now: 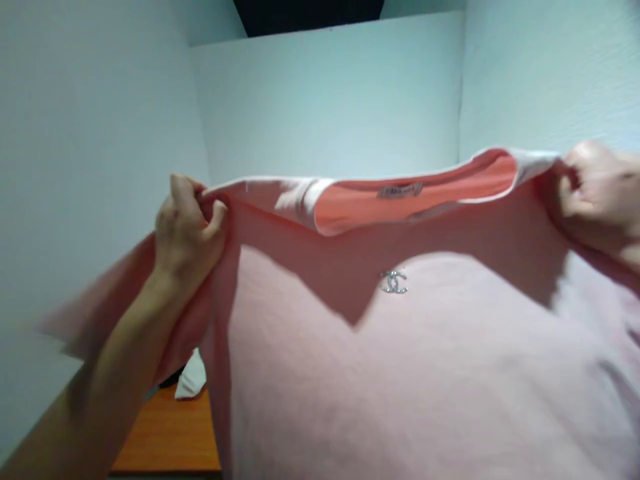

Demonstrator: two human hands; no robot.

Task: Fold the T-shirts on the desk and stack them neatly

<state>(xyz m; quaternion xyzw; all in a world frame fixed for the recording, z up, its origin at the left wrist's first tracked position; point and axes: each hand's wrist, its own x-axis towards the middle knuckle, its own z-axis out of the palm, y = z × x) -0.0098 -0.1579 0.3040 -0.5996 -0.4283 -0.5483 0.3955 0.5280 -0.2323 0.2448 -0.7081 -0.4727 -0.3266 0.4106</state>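
Backdrop: Pale blue-white partition walls (330, 100) close in on three sides, with a dark gap (305, 13) above the rear one.
Surface: An orange wooden tabletop (170, 433) shows only at lower left, with a crumpled white cloth (193, 380) lying on it; the rest is hidden behind the garment.
Garment: A pale-pink knitted short-sleeved top (400, 373) hangs in the air well above the tabletop, neckline uppermost and front towards the camera, filling most of the view.
Details: A small silver rhinestone emblem (394, 282) sits below the neckline; a grey woven neck label (400, 191) shows inside the back of the collar.
Left grip: The person's left hand (187, 223) is clamped on one shoulder of the top, fingers curled over the fold and thumb pressed against it. The blurred pink sleeve (85, 313) trails outward below the wrist.
Right grip: The right hand (597, 193), blurred at the frame's edge, is closed on the other shoulder with cloth bunched in its fingers.
Step in hand: By appearances, the top is held up by both shoulders and drawn taut across the neckline.
Next move calls for: Both grips need to be firm and level to keep the neckline straight. The raised cloth blocks sight of the tabletop, so any lowering would need care around the white cloth.
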